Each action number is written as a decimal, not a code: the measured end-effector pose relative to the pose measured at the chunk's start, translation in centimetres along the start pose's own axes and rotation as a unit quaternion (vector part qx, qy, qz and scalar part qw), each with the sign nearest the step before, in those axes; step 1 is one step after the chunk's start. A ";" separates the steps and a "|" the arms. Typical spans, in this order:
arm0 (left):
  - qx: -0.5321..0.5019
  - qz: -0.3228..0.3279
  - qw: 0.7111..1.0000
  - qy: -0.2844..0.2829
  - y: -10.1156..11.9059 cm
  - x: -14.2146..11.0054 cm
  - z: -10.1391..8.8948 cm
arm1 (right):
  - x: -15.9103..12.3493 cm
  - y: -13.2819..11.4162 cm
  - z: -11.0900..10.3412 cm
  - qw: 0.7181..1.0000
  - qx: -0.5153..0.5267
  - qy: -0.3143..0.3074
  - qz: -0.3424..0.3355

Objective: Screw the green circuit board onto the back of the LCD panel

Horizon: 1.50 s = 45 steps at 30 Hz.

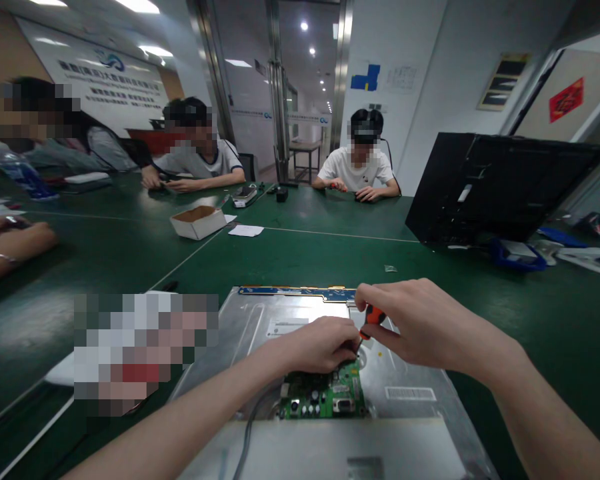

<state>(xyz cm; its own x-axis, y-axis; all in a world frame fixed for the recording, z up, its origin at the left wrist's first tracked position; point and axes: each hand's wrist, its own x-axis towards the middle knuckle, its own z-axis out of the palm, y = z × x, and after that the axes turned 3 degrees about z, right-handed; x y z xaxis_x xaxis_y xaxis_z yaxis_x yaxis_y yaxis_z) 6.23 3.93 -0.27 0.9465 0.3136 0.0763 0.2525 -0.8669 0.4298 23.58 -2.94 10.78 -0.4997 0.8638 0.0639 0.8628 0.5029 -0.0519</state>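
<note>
My right hand grips an orange-and-black screwdriver by its handle, the shaft slanting down to the upper right corner of a green circuit board. Close to the screwdriver's tip, my left hand rests over the board's upper edge with its fingers curled together; what they hold, if anything, is hidden. The board sits on a silver metal panel, the back of a flat display. A narrow blue circuit strip runs along the panel's far edge. A grey cable lies across the panel's near part.
A white open box and a paper slip lie ahead on the green table. A black monitor casing stands at right beside a blue tray. A small plastic bag lies beyond the panel. Several people sit around the table.
</note>
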 end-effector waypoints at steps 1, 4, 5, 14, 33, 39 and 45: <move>0.000 0.000 1.000 -0.001 0.0 0.0 0.0 | 0.0 0.0 0.0 1.000 0.003 -0.001 -0.002; -0.003 -0.004 1.000 -0.003 -0.1 0.0 0.1 | -0.1 0.1 -0.1 1.000 0.010 -0.002 -0.008; -0.005 -0.007 1.000 -0.003 -0.1 0.0 0.1 | -0.2 0.1 -0.1 1.000 0.012 -0.004 -0.010; -0.005 -0.002 1.000 0.002 0.1 -0.1 0.0 | -0.4 0.2 -0.4 0.999 0.034 -0.012 -0.022; -0.013 -0.015 1.000 -0.018 0.1 0.1 0.0 | -0.2 0.3 -0.3 1.000 0.010 -0.006 -0.004; -0.010 -0.016 1.000 -0.011 0.0 0.0 0.0 | -0.2 0.4 -0.2 1.000 0.015 -0.005 -0.002; 0.001 -0.019 1.000 -0.016 0.3 -0.1 -0.1 | -0.4 0.3 -0.5 0.999 0.035 -0.018 -0.009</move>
<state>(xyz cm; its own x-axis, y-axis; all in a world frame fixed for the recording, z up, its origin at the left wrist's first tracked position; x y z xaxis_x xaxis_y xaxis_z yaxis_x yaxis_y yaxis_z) 6.19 3.73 -0.04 0.9419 0.3343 0.0316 0.2891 -0.8553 0.4299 24.09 -3.15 11.26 -0.5184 0.8546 0.0295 0.8468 0.5179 -0.1212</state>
